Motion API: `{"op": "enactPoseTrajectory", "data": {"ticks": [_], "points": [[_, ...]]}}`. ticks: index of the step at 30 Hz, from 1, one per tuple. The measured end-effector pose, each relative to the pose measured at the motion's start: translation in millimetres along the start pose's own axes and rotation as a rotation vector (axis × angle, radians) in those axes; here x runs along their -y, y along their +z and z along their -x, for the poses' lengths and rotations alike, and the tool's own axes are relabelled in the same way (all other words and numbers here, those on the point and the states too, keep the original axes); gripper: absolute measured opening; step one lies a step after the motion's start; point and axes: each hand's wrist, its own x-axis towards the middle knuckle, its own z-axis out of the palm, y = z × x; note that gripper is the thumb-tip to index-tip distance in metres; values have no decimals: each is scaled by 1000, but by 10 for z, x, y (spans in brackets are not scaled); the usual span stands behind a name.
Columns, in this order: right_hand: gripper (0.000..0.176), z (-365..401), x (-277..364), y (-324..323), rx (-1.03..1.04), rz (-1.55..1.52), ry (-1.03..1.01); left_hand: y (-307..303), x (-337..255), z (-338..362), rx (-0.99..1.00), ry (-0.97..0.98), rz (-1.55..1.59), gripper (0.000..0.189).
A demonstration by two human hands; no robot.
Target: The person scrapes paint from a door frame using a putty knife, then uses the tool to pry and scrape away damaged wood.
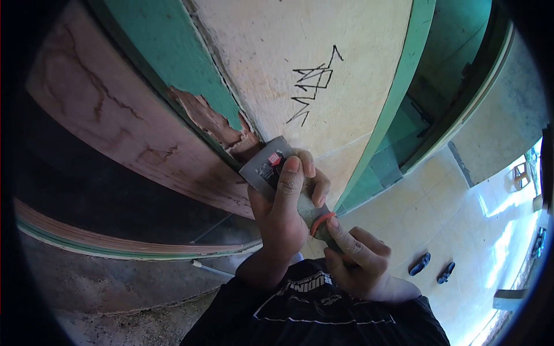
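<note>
Black shirt (311, 314) spans the bottom of the frame; above it, at centre, the left hand (277, 216) clamps a scraper (264, 173) and the right hand (369, 265) pinches its narrow end. The scraper slants upper left to lower right, broad end beside the chipped doorpost (203, 118), nearer the left hand.

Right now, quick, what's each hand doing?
Left hand: closed, holding the flat scraper by its blade.
Right hand: closed, holding the same scraper at its handle end.
</note>
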Motion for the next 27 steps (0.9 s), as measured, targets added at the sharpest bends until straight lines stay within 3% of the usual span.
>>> {"op": "enactPoseTrajectory", "data": {"ticks": [20,24,27], "points": [[57,-70,62,-67,31,3,8,41,-29,-38,-3,13,-34,21],[56,-112,49,-66,29,15,-16,42,-86,-76,107,5,-35,21],[55,-84,-8,-139,46,-8,-5,58,62,103,-28,32,-71,21]]}}
